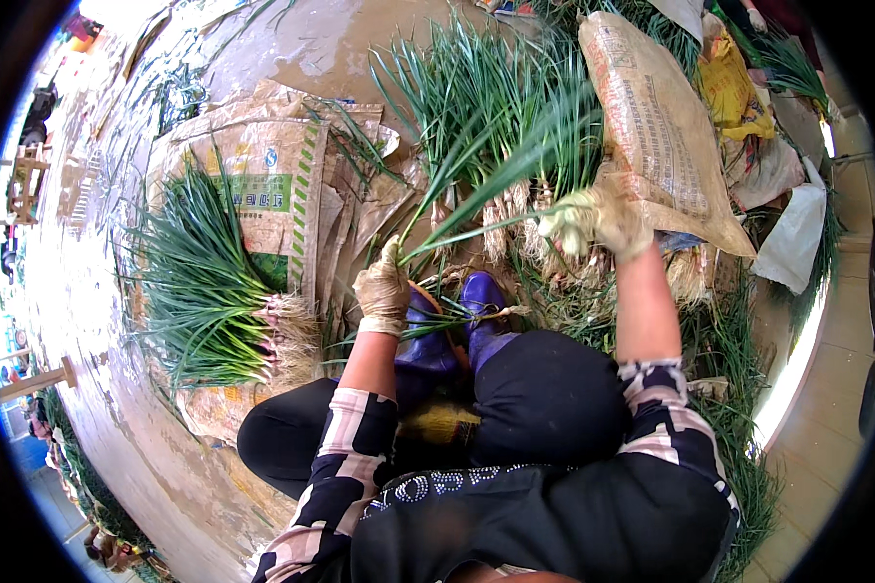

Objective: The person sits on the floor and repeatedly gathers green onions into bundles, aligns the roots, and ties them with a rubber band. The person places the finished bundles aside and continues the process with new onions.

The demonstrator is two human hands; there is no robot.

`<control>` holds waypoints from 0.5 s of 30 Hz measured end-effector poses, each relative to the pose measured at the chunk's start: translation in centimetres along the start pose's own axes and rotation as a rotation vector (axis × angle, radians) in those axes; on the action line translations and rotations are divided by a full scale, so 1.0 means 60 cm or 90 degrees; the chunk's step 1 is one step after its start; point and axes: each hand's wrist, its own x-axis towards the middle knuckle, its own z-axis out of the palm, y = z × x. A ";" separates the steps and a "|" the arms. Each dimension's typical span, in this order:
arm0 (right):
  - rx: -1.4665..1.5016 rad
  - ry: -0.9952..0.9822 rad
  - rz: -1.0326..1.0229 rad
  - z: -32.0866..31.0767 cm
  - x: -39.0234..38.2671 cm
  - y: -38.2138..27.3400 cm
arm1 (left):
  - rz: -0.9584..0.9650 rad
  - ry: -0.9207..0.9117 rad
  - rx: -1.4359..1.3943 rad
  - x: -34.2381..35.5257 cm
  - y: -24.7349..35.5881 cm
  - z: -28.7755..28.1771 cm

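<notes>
My left hand (pixel 383 290), in a pale work glove, is closed round some green onion stalks. Their long leaves (pixel 501 185) fan up and to the right, partly blurred. My right hand (pixel 598 222), also gloved, is raised at the right; a single leaf stretches from the left hand to its curled fingers, which look closed on it. Beneath, a thin onion with a pale root end (pixel 506 313) lies across my purple boots (pixel 481 296); whether the left hand touches it I cannot tell. Close to my left hand rests a pile of green onions (pixel 214 291), white roots toward me.
Ahead stands a large bunch of untrimmed green onions (pixel 496 97). A full woven sack (pixel 661 126) lies right of it, with a yellow bag (pixel 734 87) beyond. Flattened sacking (pixel 350 209) covers the ground at left. Loose green leaves (pixel 739 389) heap up along my right side.
</notes>
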 end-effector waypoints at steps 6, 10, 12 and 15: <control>0.263 0.362 0.141 0.011 -0.044 0.065 | -0.244 0.007 -0.299 0.015 -0.093 0.021; -0.093 -0.146 0.310 0.068 0.000 0.096 | -0.440 -0.055 -0.939 0.047 -0.057 0.000; -0.086 0.077 0.401 0.036 0.083 0.076 | -0.493 -0.076 -1.034 0.062 -0.030 -0.009; -0.371 0.276 0.543 -0.037 0.195 0.136 | -0.522 -0.127 -1.174 0.056 -0.020 0.018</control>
